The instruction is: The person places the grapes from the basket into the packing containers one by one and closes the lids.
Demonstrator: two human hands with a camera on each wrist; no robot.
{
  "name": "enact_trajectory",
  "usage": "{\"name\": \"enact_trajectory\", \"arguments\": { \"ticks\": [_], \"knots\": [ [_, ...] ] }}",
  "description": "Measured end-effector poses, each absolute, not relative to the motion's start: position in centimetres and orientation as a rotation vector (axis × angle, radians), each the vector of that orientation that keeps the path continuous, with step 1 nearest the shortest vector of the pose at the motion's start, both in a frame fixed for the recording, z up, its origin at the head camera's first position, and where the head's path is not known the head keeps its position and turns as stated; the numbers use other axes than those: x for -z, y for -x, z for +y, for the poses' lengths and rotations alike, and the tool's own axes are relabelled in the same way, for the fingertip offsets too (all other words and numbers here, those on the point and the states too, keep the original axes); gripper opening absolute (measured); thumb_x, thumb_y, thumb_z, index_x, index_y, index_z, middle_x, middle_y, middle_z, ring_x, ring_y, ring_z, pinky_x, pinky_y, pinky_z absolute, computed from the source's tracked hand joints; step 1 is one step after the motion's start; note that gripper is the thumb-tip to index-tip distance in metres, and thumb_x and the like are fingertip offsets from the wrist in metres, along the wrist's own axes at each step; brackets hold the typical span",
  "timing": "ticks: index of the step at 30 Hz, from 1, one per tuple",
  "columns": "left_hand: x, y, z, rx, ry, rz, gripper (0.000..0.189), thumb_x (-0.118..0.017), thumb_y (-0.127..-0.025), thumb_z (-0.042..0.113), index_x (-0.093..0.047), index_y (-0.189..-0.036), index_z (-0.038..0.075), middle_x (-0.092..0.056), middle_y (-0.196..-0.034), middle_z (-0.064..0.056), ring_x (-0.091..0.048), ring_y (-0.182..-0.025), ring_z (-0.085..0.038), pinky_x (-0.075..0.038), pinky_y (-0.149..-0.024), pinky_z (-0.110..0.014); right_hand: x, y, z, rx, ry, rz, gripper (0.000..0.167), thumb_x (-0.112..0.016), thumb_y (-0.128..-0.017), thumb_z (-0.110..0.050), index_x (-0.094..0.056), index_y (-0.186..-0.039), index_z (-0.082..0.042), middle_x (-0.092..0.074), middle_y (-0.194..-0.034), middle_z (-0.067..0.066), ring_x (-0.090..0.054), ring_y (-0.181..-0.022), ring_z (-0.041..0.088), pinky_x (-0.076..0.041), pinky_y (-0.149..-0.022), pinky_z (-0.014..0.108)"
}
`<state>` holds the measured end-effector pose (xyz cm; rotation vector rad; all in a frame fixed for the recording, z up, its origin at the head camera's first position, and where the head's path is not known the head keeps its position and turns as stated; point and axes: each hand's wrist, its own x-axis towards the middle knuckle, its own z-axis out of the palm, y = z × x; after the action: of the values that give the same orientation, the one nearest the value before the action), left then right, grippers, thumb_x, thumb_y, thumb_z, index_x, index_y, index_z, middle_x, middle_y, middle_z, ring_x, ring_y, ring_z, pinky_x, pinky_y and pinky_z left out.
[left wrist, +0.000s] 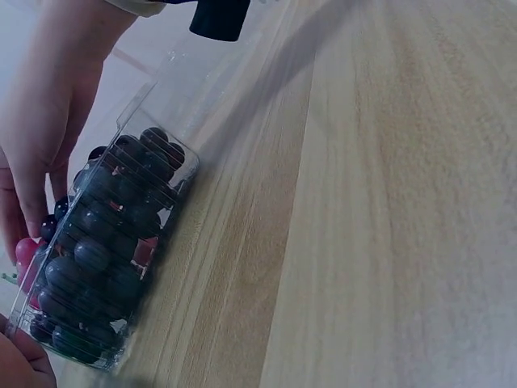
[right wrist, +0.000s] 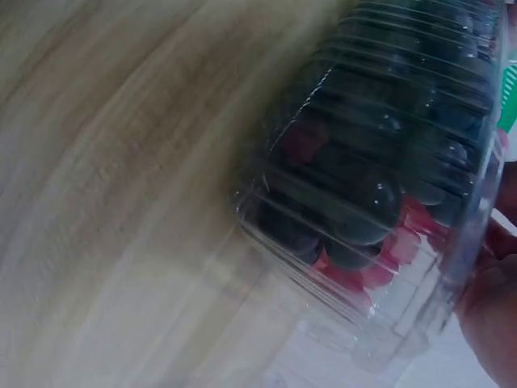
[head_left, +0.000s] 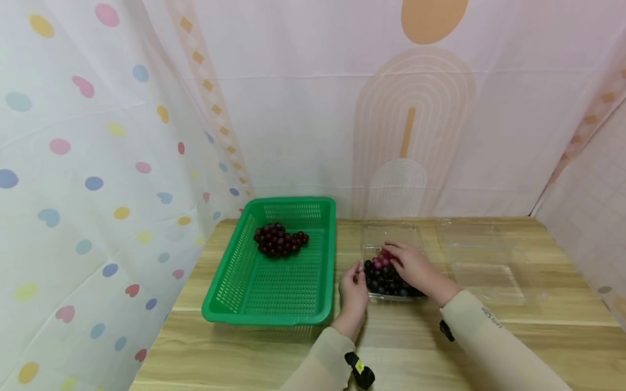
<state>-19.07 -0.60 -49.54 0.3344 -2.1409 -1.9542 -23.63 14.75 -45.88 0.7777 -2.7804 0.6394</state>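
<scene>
A clear plastic clamshell box [head_left: 391, 297] stands on the table with its lid laid back behind it. Dark grapes [head_left: 386, 281] fill it, and reddish grapes [head_left: 379, 260] lie on top at its left back corner. My left hand [head_left: 353, 293] pinches the box's left rim between thumb and fingers. From the right, my right hand [head_left: 415, 269] reaches over the box, its fingers holding the reddish grapes. In the left wrist view its fingertips point down at those grapes [left wrist: 27, 250]. The right wrist view shows dark and red grapes through the ribbed box wall [right wrist: 347, 194].
Left of the box, a green plastic basket [head_left: 332, 260] holds a bunch of dark red grapes [head_left: 276, 239] near its back. A second clear box [head_left: 489, 282] lies open at the right. Behind the wooden table [head_left: 401, 347] hangs a patterned curtain [head_left: 293, 108].
</scene>
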Motion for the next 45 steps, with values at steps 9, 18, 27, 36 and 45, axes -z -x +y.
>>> {"name": "enact_trajectory", "arguments": {
  "ticks": [9, 18, 27, 36, 45],
  "knots": [
    [49.5, 19.3, -0.4, 1.932, -0.351, -2.161, 0.03, -0.051, -0.093, -0.005, -0.06, -0.121, -0.007, -0.061, -0.111, -0.02, -0.058, -0.109, -0.032, -0.05, -0.09, -0.036, 45.9, 23.4, 14.6, -0.621, -0.813, -2.751, 0.033, -0.065, -0.087, -0.001, -0.065, -0.12, -0.003, -0.06, -0.116, 0.012, -0.063, -0.094, 0.026, -0.053, -0.073, 0.038],
    [49.5, 19.3, -0.4, 1.961, -0.349, -2.158, 0.032, -0.05, -0.094, -0.004, -0.058, -0.124, -0.007, -0.061, -0.116, -0.021, -0.056, -0.114, -0.032, -0.049, -0.093, -0.037, 45.4, 23.1, 14.9, -0.715, -0.759, -2.833, 0.033, -0.054, -0.09, -0.001, -0.063, -0.122, -0.002, -0.062, -0.12, 0.016, -0.06, -0.107, 0.034, -0.05, -0.082, 0.046],
    [49.4, 19.1, -0.4, 2.037, -0.378, -2.116, 0.033, -0.05, -0.095, -0.003, -0.056, -0.127, -0.006, -0.061, -0.116, -0.02, -0.055, -0.11, -0.029, -0.049, -0.09, -0.035, 45.7, 23.5, 15.0, -0.795, -0.902, -2.917, 0.042, -0.048, -0.091, 0.004, -0.053, -0.132, 0.003, -0.05, -0.134, 0.022, -0.048, -0.122, 0.04, -0.043, -0.095, 0.052],
    [49.7, 18.9, -0.4, 2.032, -0.368, -2.109, 0.031, -0.051, -0.094, -0.004, -0.058, -0.124, -0.007, -0.06, -0.111, -0.02, -0.057, -0.101, -0.025, -0.049, -0.079, -0.024, 43.6, 24.6, 18.3, -1.177, -0.617, -2.862, 0.046, -0.045, -0.092, 0.0, -0.043, -0.138, 0.003, -0.042, -0.138, 0.031, -0.053, -0.106, 0.045, -0.049, -0.082, 0.052],
    [49.6, 18.8, -0.6, 2.034, -0.365, -2.132, 0.032, -0.05, -0.095, -0.002, -0.057, -0.127, -0.005, -0.06, -0.115, -0.019, -0.056, -0.104, -0.025, -0.05, -0.084, -0.029, 41.2, 26.8, 21.4, -1.807, -0.062, -3.002, 0.059, -0.034, -0.101, -0.015, -0.008, -0.145, 0.015, -0.009, -0.15, 0.036, -0.016, -0.137, 0.051, -0.023, -0.111, 0.056]
  ]
}}
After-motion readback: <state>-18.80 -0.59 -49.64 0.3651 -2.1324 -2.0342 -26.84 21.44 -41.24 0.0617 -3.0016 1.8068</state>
